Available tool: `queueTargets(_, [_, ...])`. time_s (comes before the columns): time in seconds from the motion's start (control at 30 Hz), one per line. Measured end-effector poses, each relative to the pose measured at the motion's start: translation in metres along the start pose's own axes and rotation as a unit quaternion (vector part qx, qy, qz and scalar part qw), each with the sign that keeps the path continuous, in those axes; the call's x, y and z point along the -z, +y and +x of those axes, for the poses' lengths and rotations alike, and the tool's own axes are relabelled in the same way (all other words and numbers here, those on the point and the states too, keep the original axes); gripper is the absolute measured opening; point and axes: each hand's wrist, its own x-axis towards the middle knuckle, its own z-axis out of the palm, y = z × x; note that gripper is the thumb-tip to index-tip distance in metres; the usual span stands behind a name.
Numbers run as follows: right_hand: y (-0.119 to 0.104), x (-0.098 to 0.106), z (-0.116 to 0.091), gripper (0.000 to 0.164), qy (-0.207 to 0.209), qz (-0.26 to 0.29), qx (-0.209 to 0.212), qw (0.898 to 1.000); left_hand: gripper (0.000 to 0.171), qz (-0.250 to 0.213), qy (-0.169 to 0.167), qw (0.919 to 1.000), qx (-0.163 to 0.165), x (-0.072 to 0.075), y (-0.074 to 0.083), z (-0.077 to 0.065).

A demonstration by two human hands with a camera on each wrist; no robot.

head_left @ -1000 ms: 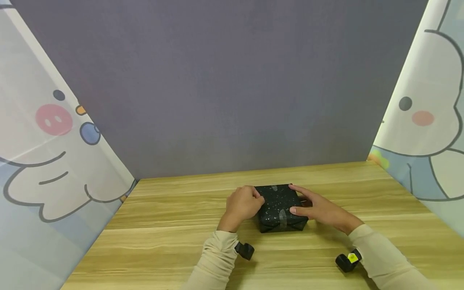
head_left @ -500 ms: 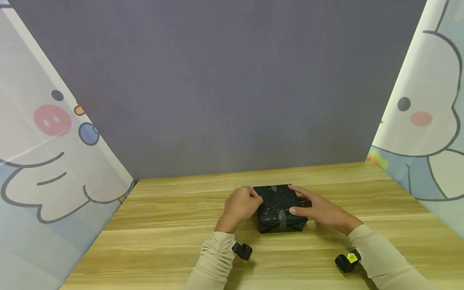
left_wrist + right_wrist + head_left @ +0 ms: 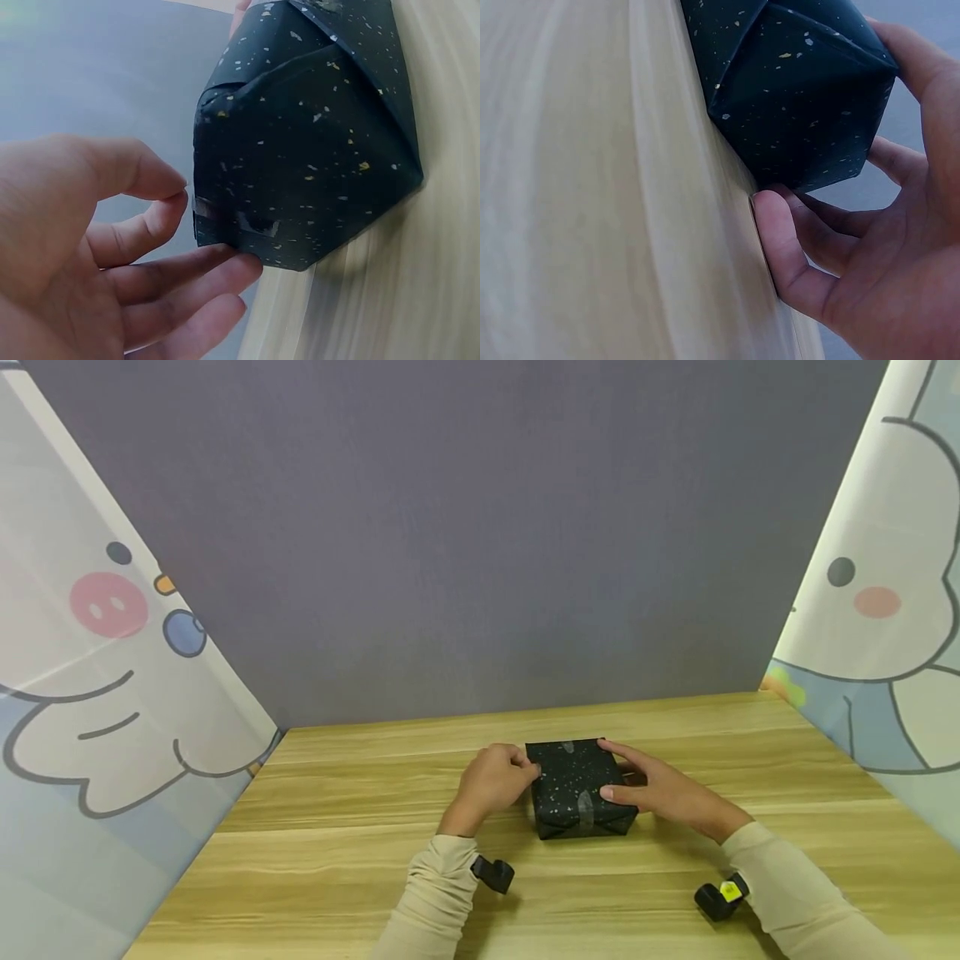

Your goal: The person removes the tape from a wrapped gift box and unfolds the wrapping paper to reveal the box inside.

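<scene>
A small box (image 3: pixel 573 781) wrapped in black paper with pale and gold specks rests on the wooden table. Strips of clear tape (image 3: pixel 586 810) cross its near and far edges. My left hand (image 3: pixel 497 779) is at the box's left edge, thumb and index fingertips pinched together over a tiny clear bit that looks like a tape end. In the left wrist view, its other fingers lie by the box's lower edge, near a shiny tape patch (image 3: pixel 259 223). My right hand (image 3: pixel 670 789) holds the box from the right, thumb and index finger on its top edge, other fingers against its side.
The wooden table (image 3: pixel 337 860) reaches back to a grey panel (image 3: pixel 480 543). Cartoon-printed curtains (image 3: pixel 67 752) stand on both sides. A black wrist camera (image 3: pixel 493 874) sits below each cuff.
My left hand has shifted slightly to the left, its pinched fingertips moving from over the box's top to its left edge. The right hand and the box stay in place.
</scene>
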Motion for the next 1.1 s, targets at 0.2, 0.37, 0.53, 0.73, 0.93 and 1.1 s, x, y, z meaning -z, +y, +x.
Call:
queueTargets(0.2, [-0.001,0.001,0.000,0.080,-0.003,0.000,0.001,1.000,0.024,0.001,-0.002,1.0000,-0.006,0.002,-0.002,0.000])
queueTargets(0.37, [-0.001,0.002,-0.001,0.079,-0.003,-0.002,0.004,1.000,0.032,-0.011,-0.008,0.9998,-0.015,0.005,-0.005,0.000])
queueTargets(0.53, [-0.001,0.002,-0.001,0.079,-0.002,-0.008,0.004,1.000,0.021,-0.015,0.001,0.9998,-0.010,0.008,-0.008,0.000])
queueTargets(0.73, [-0.001,0.002,-0.002,0.079,-0.005,-0.006,-0.001,1.000,0.017,-0.028,-0.006,0.9996,0.006,0.011,-0.014,0.000])
queueTargets(0.93, [0.000,0.002,-0.001,0.079,-0.003,-0.010,0.003,1.000,0.019,-0.052,-0.024,0.9982,0.017,0.016,-0.019,-0.004])
queueTargets(1.1, [0.000,0.002,-0.001,0.078,-0.004,-0.010,0.006,1.000,0.017,-0.058,-0.037,0.9974,0.021,0.018,-0.022,-0.005])
